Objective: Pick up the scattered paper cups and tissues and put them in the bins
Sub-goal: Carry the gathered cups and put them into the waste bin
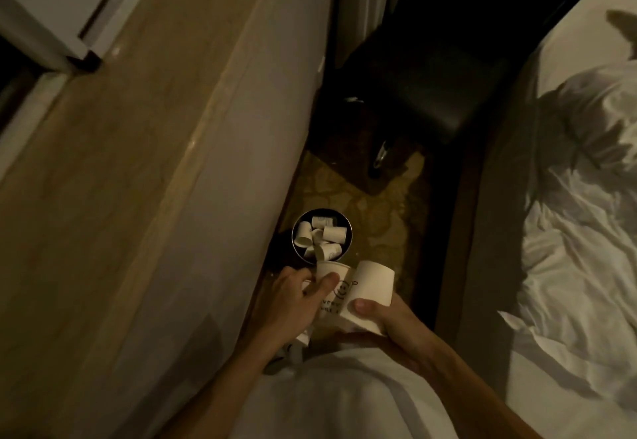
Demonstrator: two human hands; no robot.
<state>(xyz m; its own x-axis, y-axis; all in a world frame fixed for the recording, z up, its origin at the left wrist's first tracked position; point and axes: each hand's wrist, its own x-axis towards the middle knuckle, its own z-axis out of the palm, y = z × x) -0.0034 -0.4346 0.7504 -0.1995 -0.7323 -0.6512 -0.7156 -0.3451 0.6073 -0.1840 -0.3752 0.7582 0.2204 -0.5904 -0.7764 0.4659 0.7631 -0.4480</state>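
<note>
A round dark bin (349,228) stands on the patterned floor with several white paper cups (333,233) lying inside it. Just below the bin, my left hand (293,304) grips a printed white paper cup (331,275), thumb laid across its side. My right hand (389,318) holds another white paper cup (370,292), tilted, thumb on its wall. The two held cups touch side by side. More white paper shows dimly under my left wrist.
A sheer white curtain (220,180) hangs along the left, over a wooden sill (103,162). A dark stool (424,93) stands beyond the bin. A bed with rumpled white sheets (579,197) fills the right. The floor strip between is narrow.
</note>
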